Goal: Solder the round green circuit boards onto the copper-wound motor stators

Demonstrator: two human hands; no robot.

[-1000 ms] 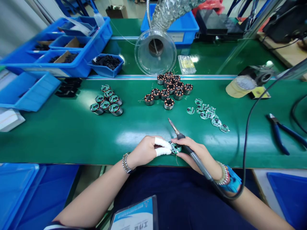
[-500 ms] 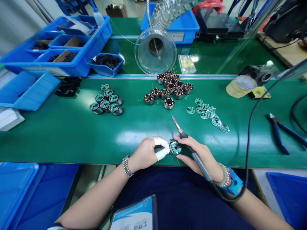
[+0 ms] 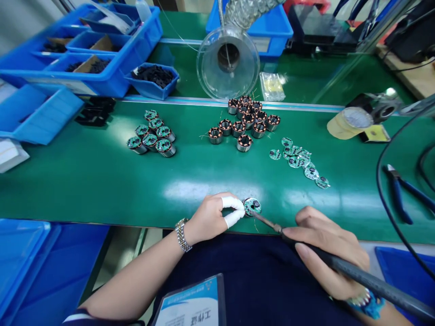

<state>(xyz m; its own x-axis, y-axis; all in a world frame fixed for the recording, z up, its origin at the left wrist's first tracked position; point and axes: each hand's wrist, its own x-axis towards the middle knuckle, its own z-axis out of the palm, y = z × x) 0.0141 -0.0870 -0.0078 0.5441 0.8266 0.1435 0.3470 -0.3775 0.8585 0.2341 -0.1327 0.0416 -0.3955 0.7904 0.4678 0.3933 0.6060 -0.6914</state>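
Near the table's front edge stands a motor stator with a round green circuit board [image 3: 253,206] on top. My left hand [image 3: 214,215], white covers on its thumb and index finger, pinches the stator's left edge. In my right hand [image 3: 326,244] is a soldering iron [image 3: 370,280], held like a pen and pointing left. Its tip reaches the board's lower edge; whether it touches the board I cannot tell. A thin wire sticks out below the stator. Bare copper-wound stators [image 3: 244,143] are grouped farther back, and loose round circuit boards [image 3: 299,158] lie to their right.
Several stators topped with boards [image 3: 149,138] form a cluster on the left. Blue parts bins [image 3: 112,86] stand at the back left. A clear fume-extraction hood [image 3: 227,63] hangs at the back. On the right are a yellowish cup [image 3: 348,124], cutting pliers [image 3: 397,194] and a dark cable [image 3: 382,181].
My right hand has moved right and away from the stator, swinging the soldering iron's tip from pointing up and away to the board. My left hand keeps its pinch. The camera view has shifted slightly.
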